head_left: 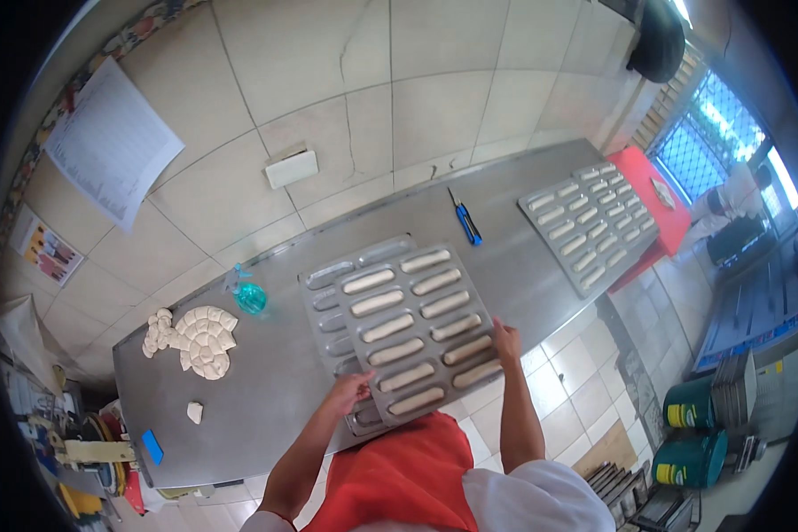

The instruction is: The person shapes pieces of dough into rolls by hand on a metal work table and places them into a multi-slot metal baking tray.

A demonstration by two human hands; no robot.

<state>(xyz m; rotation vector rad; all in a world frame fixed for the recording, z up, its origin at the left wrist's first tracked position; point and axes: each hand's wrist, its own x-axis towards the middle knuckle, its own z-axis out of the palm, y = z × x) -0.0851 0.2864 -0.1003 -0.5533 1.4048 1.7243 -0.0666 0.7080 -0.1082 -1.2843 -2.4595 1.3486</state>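
Observation:
Between my hands is a metal baking pan [409, 317] with long oval hollows, each visible one holding a pale dough roll [388, 327]. My left hand [353, 391] grips its near left edge, and my right hand [506, 342] is closed on its right edge. The pan is tilted and partly overlaps a second metal pan [326, 300], whose uncovered hollows hold no dough. That lower pan lies on the steel table [279, 377]. How far the held pan stands off the lower one I cannot tell.
Cut dough pieces [207, 341], one loose piece [195, 411], a blue scraper [152, 447] and a green spray bottle [251, 299] lie left. Beyond are a blue-handled knife-like tool [467, 222] and another filled pan [587, 222]. A red table [652, 199] and a person [734, 195] are at right.

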